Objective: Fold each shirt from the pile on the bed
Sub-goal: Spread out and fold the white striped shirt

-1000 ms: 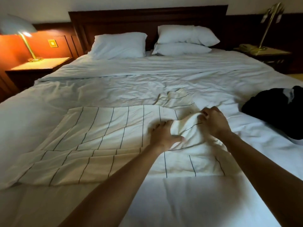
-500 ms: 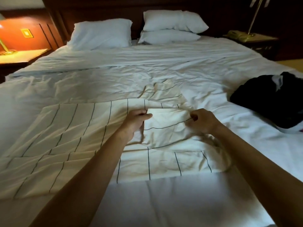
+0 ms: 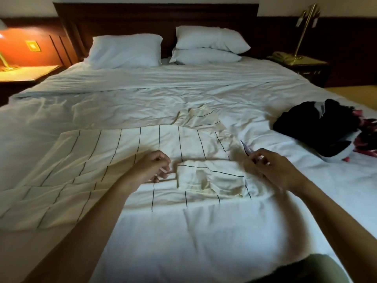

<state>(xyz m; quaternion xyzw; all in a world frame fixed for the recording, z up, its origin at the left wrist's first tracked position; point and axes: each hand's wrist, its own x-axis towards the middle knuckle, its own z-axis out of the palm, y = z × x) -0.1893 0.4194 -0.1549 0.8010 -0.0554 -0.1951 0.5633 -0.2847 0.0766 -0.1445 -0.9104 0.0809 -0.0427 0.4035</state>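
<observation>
Just let go of the near sleeve, now folded flat across the cream black-striped cotton shirt spread on the white bed. Left hand loosely curled, empty; right hand curled, grip impossible to tell. Far sleeve likely next.

A dark wooden headboard backs three white pillows; the left nightstand glows orange, and the right nightstand carries a brass lamp.

Shirt spread on bed, centre-left, near half. Clothes pile on bed, right of shirt, well apart. Far end: single pillow left, stacked pillows right, before headboard. Left nightstand and right nightstand flank bed; telephone on right nightstand.
</observation>
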